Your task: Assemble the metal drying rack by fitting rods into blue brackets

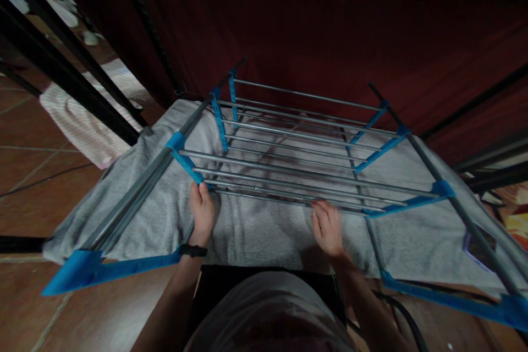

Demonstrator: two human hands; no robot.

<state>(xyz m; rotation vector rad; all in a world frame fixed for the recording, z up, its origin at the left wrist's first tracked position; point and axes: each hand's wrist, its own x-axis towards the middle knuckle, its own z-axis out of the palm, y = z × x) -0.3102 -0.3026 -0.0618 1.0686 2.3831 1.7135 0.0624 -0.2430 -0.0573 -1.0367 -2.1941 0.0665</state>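
Note:
A clothes drying rack (289, 137) with grey metal rods and blue plastic joints stands in front of me. A grey towel (264, 231) lies spread across its lower level and both side wings. My left hand (201, 212) grips the towel's near edge below the blue joint at the rack's left. My right hand (328, 226) rests fingers-down on the towel just under the nearest rods, right of centre. A dark band sits on my left wrist.
A dark red wall or curtain (330, 22) rises behind the rack. Black metal bars (61, 71) cross the upper left, with a striped pale cloth (82, 115) on the tiled floor behind them. A patterned item (515, 214) lies at the far right.

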